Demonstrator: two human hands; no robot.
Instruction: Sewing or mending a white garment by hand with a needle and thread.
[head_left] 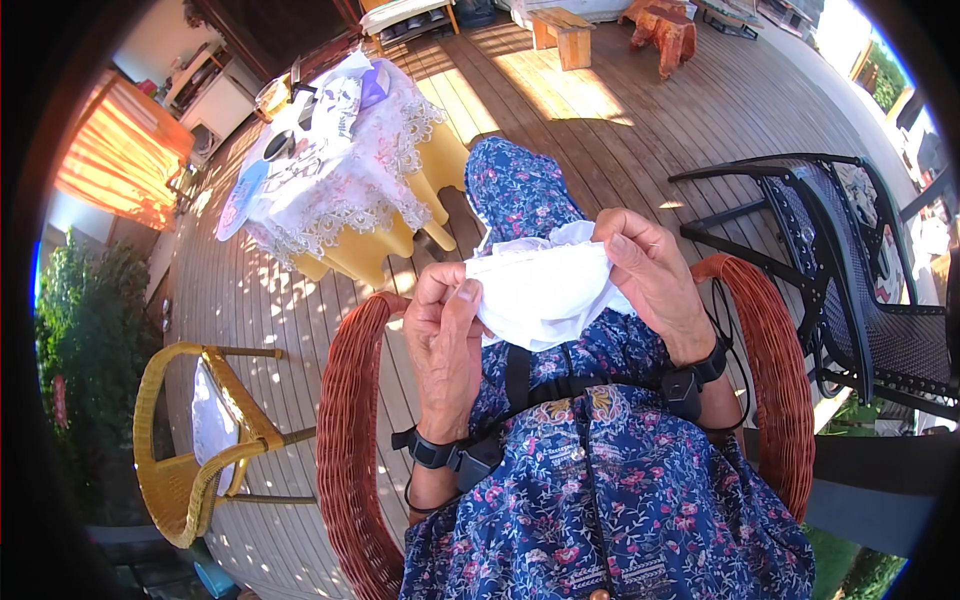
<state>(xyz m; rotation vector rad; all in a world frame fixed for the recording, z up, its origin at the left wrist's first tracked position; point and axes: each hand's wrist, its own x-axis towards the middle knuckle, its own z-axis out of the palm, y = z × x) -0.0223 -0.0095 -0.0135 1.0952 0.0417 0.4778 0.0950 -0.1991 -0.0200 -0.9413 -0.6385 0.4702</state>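
Observation:
A piece of thin white cloth [545, 290] is stretched between my two hands, above my lap. My left hand [447, 335] pinches its left upper corner between thumb and fingers. At the opposite corner, my right hand [652, 280] grips the edge the same way. The upper edge runs nearly straight from hand to hand, and gathered folds show behind and below it. Strong light washes out the cloth's surface, so its exact kind cannot be made out. Beneath it lies the blue floral garment [570, 470] over my lap and legs.
Reddish wicker armrests [350, 450] flank me. Ahead to the left, a table with a lace-edged floral tablecloth [365, 190] bears a dark cup [279, 146] and other items. A yellow wicker chair [165, 450] stands left, a black metal chair [830, 270] right. A wooden bench [563, 38] is farther off.

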